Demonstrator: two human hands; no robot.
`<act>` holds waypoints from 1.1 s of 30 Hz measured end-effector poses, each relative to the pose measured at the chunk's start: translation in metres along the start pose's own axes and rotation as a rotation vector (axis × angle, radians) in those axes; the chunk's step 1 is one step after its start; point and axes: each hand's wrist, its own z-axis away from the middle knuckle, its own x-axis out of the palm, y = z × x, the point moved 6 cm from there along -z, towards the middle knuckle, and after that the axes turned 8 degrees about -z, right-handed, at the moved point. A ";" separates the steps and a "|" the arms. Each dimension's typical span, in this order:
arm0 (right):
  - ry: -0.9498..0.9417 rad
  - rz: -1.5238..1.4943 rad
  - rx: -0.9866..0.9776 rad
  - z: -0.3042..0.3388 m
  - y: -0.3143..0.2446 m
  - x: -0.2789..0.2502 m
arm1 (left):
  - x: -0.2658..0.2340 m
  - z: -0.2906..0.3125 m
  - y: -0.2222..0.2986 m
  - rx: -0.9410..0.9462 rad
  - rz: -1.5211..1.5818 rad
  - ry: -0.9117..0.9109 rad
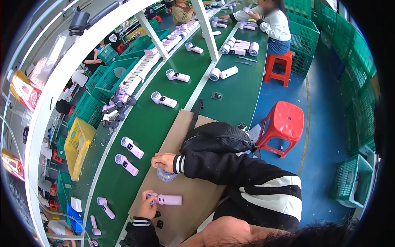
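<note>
My left hand [145,206] is closed round the head end of a lilac handheld fan [170,200]. The fan lies across the brown board [195,206], its handle pointing right. Close to that hand are two small black parts [159,224]. Farther off, my right hand [163,161] is at a clear plastic tub or bag [166,176]. Its fingers are bent together over the rim, and their tips are hidden. A black bag [218,138] lies just beyond my right forearm.
Several lilac fans [132,147] lie along the green bench [148,123] on the left. A white post [205,33] rises from the bench. To the right are a red stool [288,119] and a green crate [353,181]. Another person [271,24] sits at the far end.
</note>
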 end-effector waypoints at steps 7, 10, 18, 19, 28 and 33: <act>0.016 -0.312 0.022 0.005 -0.005 0.008 | -0.008 0.022 0.034 -0.221 -0.271 0.396; 0.033 -0.279 0.094 0.010 -0.013 0.007 | -0.001 0.059 0.015 -0.512 -0.308 0.370; -0.347 -0.263 0.095 0.052 -0.051 0.073 | 0.030 0.106 0.014 -0.742 -0.458 0.276; -0.375 -0.225 0.059 0.056 -0.053 0.081 | 0.031 0.108 0.013 -0.753 -0.458 0.292; -0.397 -0.115 -0.178 0.070 -0.037 0.099 | 0.036 0.098 0.005 -0.655 -0.243 0.415; -0.391 -0.130 -0.117 0.072 -0.044 0.106 | 0.023 0.084 0.023 -0.518 0.109 0.613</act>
